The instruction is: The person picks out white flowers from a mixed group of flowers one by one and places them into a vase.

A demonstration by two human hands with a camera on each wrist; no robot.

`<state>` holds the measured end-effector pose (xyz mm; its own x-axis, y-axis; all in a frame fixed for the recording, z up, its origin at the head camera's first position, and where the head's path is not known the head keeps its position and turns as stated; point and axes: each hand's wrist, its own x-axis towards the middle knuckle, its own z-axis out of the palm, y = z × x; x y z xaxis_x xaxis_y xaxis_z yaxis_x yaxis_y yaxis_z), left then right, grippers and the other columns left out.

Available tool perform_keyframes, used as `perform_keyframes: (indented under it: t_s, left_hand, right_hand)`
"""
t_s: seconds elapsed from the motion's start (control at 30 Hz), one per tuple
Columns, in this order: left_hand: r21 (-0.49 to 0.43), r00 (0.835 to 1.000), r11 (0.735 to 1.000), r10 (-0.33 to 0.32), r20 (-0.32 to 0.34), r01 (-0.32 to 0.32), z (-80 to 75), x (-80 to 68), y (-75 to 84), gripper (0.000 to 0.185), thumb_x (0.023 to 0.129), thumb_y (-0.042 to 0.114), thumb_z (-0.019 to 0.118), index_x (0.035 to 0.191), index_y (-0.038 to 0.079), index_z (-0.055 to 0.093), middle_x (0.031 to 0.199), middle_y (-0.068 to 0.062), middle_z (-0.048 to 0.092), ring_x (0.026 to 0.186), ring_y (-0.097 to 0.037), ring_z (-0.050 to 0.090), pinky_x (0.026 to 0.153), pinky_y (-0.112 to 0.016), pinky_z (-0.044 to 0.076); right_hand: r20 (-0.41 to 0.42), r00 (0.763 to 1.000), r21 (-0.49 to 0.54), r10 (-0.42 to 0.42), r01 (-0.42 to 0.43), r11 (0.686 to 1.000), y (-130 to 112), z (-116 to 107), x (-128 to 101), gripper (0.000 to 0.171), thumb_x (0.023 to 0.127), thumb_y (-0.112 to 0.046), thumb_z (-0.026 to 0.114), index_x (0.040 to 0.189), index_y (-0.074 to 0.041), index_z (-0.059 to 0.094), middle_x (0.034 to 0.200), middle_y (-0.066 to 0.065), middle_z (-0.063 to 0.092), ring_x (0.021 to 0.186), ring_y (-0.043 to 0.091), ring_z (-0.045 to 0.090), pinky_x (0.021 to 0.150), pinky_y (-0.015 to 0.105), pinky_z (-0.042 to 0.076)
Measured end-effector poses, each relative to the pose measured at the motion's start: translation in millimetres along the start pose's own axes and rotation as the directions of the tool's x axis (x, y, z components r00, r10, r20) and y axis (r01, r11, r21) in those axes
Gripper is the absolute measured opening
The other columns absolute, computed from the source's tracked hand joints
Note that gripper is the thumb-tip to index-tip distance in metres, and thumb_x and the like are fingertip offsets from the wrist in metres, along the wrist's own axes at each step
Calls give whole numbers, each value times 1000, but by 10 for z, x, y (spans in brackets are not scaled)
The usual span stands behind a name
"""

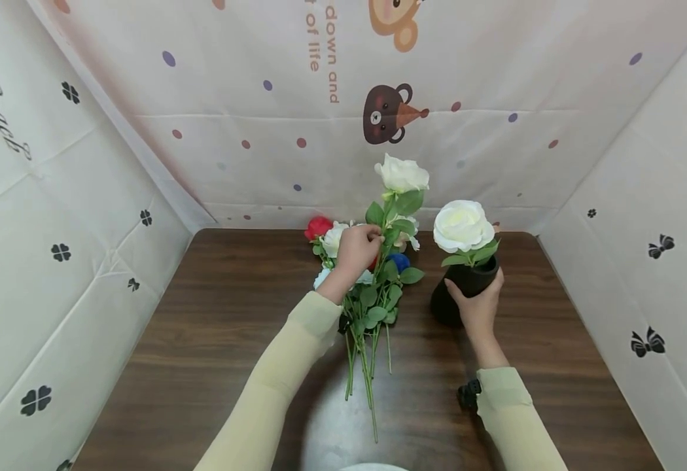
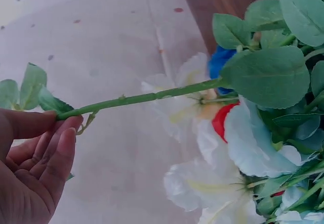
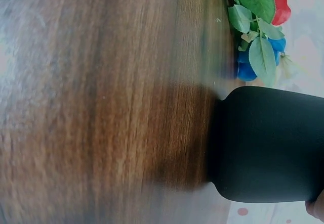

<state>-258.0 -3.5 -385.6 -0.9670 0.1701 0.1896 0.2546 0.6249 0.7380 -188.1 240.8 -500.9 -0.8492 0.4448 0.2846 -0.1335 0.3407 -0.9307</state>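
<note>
Between thumb and fingertips, my left hand (image 1: 358,252) pinches the green stem (image 2: 136,100) of a white rose (image 1: 402,174), its bloom raised above the other flowers. Below that hand lies a bunch of artificial flowers with leafy stems (image 1: 373,314). Among its blooms are a red flower (image 1: 318,227), a blue one (image 1: 399,263) and a pale blue one (image 2: 258,143). My right hand (image 1: 481,304) grips a black vase (image 3: 273,143) around its upper part. Another white rose (image 1: 464,226) stands in the vase, its lower stem hidden inside.
The wooden table (image 1: 231,314) is walled by printed cloth (image 1: 261,163) at the back and both sides. A white rounded edge (image 1: 373,467) shows at the near side. Loose stem ends point toward me across the table's middle.
</note>
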Motion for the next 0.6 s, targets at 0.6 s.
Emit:
perform_keyframes:
  t_s: [0.6]
  left_hand:
    - [-99, 877, 895, 396, -272, -434, -100, -601, 83, 8, 92, 3, 73, 96, -4, 76, 89, -17, 78, 76, -27, 75, 71, -31, 61]
  right_hand:
    - [-22, 999, -6, 23, -23, 1000, -12, -52, -23, 105, 85, -17, 83, 163, -12, 12, 165, 17, 24, 153, 37, 30, 125, 58, 23]
